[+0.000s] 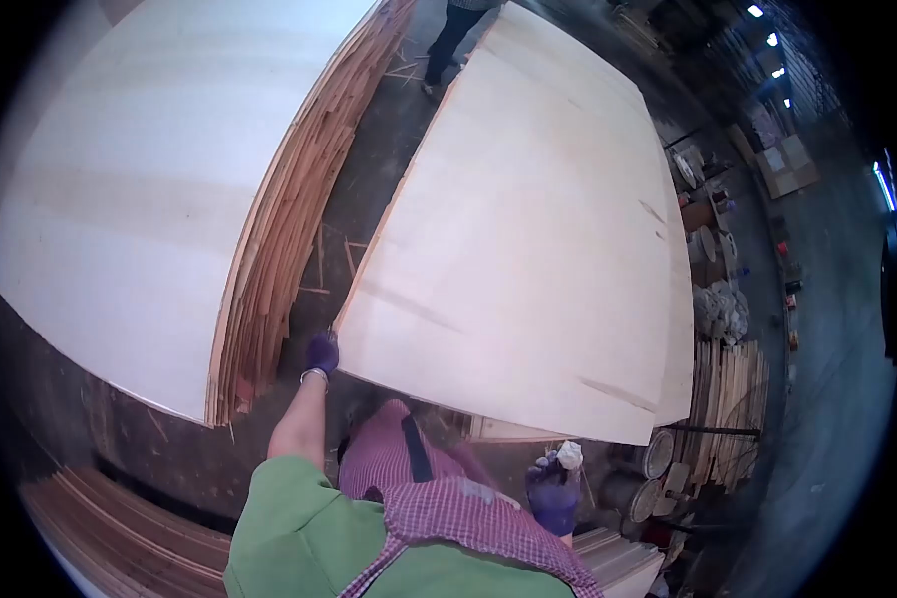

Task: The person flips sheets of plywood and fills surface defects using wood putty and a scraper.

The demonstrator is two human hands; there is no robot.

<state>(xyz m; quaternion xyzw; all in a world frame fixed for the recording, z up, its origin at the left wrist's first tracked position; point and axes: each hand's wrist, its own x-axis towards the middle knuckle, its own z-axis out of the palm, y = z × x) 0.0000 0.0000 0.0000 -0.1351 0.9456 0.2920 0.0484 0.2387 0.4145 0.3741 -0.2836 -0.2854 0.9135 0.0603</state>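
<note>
A large pale veneer sheet (518, 219) lies in front of me, its near edge just ahead of my body. My left hand (323, 353), in a purple glove, is closed at the sheet's near left corner, the arm stretched out. Below the near right part of the sheet, my right hand (553, 495) is also gloved in purple. Its fingers are curled around a crumpled white wad (569, 455), which sticks out past the fingertips.
To the left stands a tall stack of veneer sheets (159, 159) with ragged brown edges. Another person (453, 40) stands at the far end of the aisle, where wood scraps lie. Rolls (703, 244) and upright wood strips (728, 409) line the right side. More stacked wood (120, 538) sits at lower left.
</note>
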